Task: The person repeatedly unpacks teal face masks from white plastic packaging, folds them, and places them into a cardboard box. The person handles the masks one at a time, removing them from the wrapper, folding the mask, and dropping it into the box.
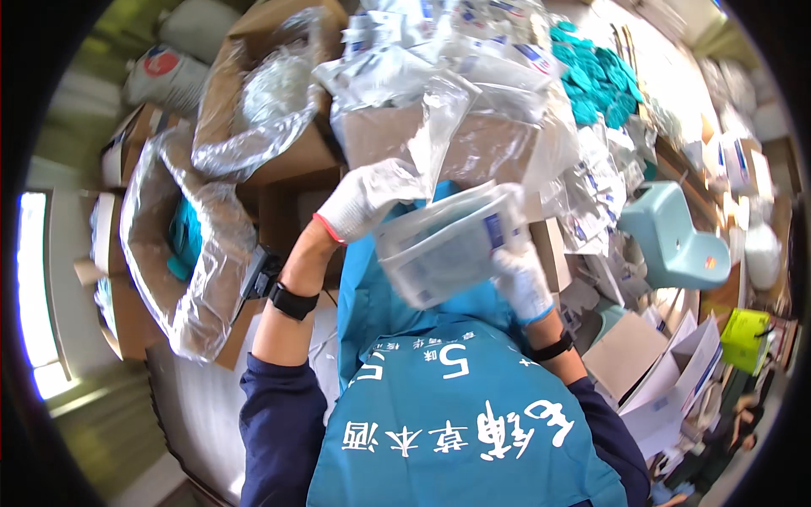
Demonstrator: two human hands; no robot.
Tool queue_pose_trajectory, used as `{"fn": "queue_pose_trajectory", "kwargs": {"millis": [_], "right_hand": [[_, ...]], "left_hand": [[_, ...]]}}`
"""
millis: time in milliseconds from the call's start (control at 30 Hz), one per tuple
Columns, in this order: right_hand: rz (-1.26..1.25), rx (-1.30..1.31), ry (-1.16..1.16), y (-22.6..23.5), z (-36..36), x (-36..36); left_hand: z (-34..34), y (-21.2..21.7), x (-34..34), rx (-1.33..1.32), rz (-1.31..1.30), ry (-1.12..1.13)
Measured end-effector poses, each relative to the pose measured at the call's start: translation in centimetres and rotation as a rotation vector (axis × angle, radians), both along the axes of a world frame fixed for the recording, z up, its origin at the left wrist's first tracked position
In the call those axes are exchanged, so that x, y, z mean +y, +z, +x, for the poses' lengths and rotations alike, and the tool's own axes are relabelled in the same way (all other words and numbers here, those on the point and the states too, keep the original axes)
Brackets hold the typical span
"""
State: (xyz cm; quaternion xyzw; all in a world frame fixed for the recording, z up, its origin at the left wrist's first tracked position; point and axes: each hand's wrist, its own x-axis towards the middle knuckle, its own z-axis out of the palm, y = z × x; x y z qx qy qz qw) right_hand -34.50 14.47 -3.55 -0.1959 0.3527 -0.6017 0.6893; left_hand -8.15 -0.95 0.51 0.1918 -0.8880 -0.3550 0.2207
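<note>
My left hand [369,199], in a white knit glove with a red cuff, is closed at the fingertips on the lower end of a clear plastic bag [446,122], which stretches upward, its outline soft. My right hand [521,280], gloved in white with a light blue cuff, grips the right edge of a few flat, pale packets [443,253]. They are blurred, with a small dark blue label patch, and are held over my lap in front of the teal apron [456,406]. Its right thumb lies on the front packet; the other fingers are mostly hidden.
Ahead rises a heap of white sealed packets [397,72], with teal bundles [596,76] beside it. Plastic-lined cartons [279,152] and an open plastic liner [207,279] stand left. At right are a light blue plastic chair [667,237], an open carton [629,355] and a lime-green box [743,338].
</note>
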Motion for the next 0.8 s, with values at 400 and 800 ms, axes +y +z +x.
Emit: {"fn": "queue_pose_trajectory", "kwargs": {"millis": [400, 800], "right_hand": [[0.341, 0.944, 0.71, -2.1, 3.7, 3.4], [-1.016, 1.694, -0.321, 3.5, 3.0, -15.0]], "left_hand": [[-4.1, -6.9, -1.4, 0.608, 1.313, 0.724], [-10.8, -8.8, -15.4, 0.87, 1.212, 0.42]]}}
